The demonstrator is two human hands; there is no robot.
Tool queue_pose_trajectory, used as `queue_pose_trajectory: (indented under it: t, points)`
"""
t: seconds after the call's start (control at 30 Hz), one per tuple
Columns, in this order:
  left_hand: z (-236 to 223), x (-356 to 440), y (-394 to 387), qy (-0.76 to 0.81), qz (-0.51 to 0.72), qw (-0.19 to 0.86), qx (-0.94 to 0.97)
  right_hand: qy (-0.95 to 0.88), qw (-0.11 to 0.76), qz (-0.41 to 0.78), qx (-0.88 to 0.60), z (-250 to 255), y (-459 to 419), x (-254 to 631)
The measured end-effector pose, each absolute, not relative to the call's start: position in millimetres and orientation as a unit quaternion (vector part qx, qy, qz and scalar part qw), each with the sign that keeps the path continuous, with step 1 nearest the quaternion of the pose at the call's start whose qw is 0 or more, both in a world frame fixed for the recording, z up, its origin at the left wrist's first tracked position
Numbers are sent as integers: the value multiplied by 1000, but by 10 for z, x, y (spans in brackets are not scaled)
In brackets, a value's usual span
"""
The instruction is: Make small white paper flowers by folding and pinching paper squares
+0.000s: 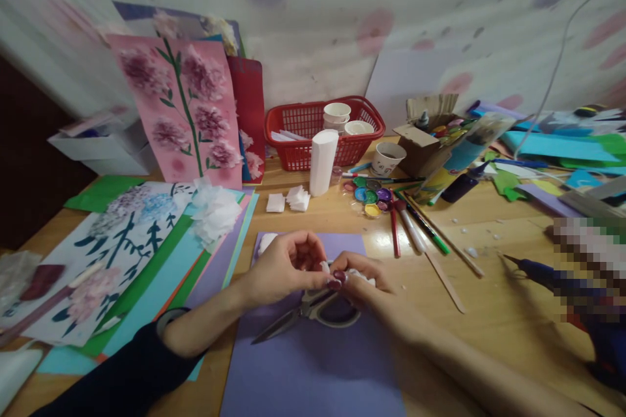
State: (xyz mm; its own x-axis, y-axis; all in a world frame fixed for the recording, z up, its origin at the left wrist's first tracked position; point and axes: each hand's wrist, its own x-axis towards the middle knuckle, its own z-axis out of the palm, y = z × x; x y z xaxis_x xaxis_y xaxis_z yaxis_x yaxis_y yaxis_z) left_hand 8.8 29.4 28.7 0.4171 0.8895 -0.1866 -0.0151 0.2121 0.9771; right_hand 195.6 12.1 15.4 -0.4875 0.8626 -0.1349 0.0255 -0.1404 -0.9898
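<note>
My left hand (286, 267) and my right hand (366, 283) meet over a purple paper sheet (313, 378). Pinched between their fingertips is a small piece of white tissue paper (325, 266). More white tissue shows behind the right fingers, partly hidden. Beneath the hands lies a pair of scissors (280, 326), its blades pointing to the lower left and its grey handles under my right hand. A white tissue bunch (267, 243) rests on the sheet, partly behind my left hand.
Two stacks of white tissue squares (297, 198) stand beside a paper towel roll (323, 163). A red basket (293, 156) holds cups. Paint pots (372, 195), brushes and markers lie right of centre. A glue gun (552, 280) is at far right; flower pictures (176, 111) stand left.
</note>
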Motion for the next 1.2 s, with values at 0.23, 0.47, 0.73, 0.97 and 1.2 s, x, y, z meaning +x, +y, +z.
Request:
queue_pose_trajectory:
  t: [0.23, 0.47, 0.73, 0.97, 1.2]
  points:
    - [232, 84, 264, 399, 319, 687, 517, -619, 281, 628, -379, 133, 118, 1940]
    - [232, 72, 252, 387, 331, 682, 525, -658, 297, 592, -359, 133, 141, 1954]
    - [202, 11, 112, 439, 427, 635, 471, -664, 336, 554, -374, 113, 151, 1943]
    - [233, 58, 29, 469, 422, 614, 474, -684, 326, 510, -407, 86, 157, 1947]
    - [217, 56, 25, 466, 422, 621, 468, -681, 322, 504, -423, 100, 158, 1945]
